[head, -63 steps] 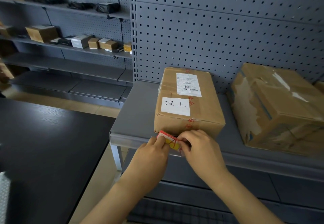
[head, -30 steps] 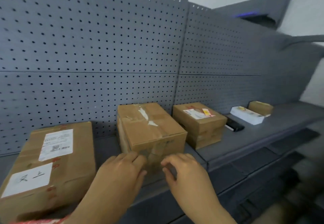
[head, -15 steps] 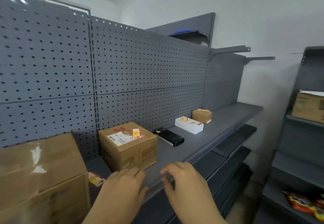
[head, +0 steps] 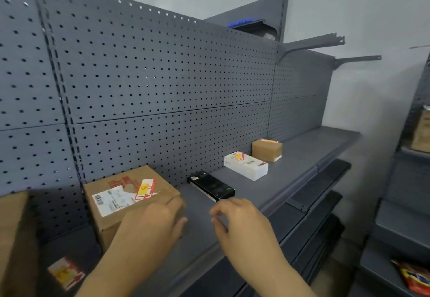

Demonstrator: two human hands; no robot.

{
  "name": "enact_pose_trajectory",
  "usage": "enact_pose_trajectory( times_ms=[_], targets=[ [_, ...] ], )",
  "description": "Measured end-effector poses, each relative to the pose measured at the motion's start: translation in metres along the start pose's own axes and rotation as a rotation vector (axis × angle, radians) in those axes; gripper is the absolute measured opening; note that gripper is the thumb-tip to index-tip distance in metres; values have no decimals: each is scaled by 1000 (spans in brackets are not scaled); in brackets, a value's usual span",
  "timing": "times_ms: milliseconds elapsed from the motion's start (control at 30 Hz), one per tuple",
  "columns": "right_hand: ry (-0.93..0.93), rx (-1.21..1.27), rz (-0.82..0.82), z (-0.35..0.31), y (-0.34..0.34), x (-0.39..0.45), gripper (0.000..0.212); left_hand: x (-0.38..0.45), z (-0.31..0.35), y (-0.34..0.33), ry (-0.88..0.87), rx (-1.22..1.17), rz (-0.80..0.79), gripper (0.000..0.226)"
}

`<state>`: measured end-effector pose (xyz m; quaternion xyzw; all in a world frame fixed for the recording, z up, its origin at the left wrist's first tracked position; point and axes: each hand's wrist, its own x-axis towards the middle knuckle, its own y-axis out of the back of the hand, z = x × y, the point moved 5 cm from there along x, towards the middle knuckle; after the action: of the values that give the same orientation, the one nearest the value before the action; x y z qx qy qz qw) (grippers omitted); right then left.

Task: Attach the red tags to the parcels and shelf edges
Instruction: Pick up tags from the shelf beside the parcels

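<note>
1. Since only the head view is on hand, everything here comes from it: a grey shelf (head: 290, 175) runs from lower left to middle right of the frame, backed by a pegboard (head: 162, 87).
2. A red tag (head: 145, 189) already sits on top of the cardboard box (head: 121, 206) at lower left; another red tag (head: 66, 273) lies on the shelf near the bottom left corner, beside a second box (head: 14, 238) cut off by the left edge.
3. Further along stand a black box (head: 211, 187), a white box (head: 246, 165) and a small brown box (head: 267, 150), the last two each showing a red mark on top; the black one shows none.
4. The tags look like thin paper stickers, so I judge them light, floppy and easy to crease; best pinched by one edge or corner and pressed flat from the middle outward.
5. The left hand (head: 151, 224) reaches in from the bottom, knuckles up, fingers bent down over the near corner of the cardboard box; whether they grip it I cannot tell.
6. The right hand (head: 242, 224) hovers above the shelf's front edge, just short of the black box, fingers loosely curled with a gap between thumb and fingertips, holding nothing visible.
</note>
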<state>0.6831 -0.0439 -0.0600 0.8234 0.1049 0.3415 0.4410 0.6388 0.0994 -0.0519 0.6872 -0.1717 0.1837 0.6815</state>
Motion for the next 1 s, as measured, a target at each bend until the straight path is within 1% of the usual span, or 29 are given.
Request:
enact_pose_trajectory(
  times_ms=[100,167,300,400,467,567,667,733,867,1000],
  targets=[
    [26,11,1,16,-8,33,18,32,-13,-18,20,58,-17,12],
    [54,0,0,24,-12,53,16,51,-21,-30,48,93,-2,15],
    [78,30,13,42,-18,87,15,82,-32,-45,96,46,13,19],
    [119,57,9,50,-25,108,14,93,-36,-48,142,73,27,21],
    [156,79,-5,51,-30,120,14,96,-37,-43,172,117,45,15],
    [227,128,-37,51,-36,134,15,95,-36,-35,211,165,78,14],
    [306,172,-77,46,-43,143,14,93,-41,-35,283,190,61,15],
    [341,192,-88,42,-49,150,14,90,-48,-34,312,239,63,11],
    [386,230,-144,32,-67,159,13,77,-61,-31,418,231,53,14],
    [400,268,-201,13,-93,169,11,60,-76,-26,520,264,60,10]
  ],
)
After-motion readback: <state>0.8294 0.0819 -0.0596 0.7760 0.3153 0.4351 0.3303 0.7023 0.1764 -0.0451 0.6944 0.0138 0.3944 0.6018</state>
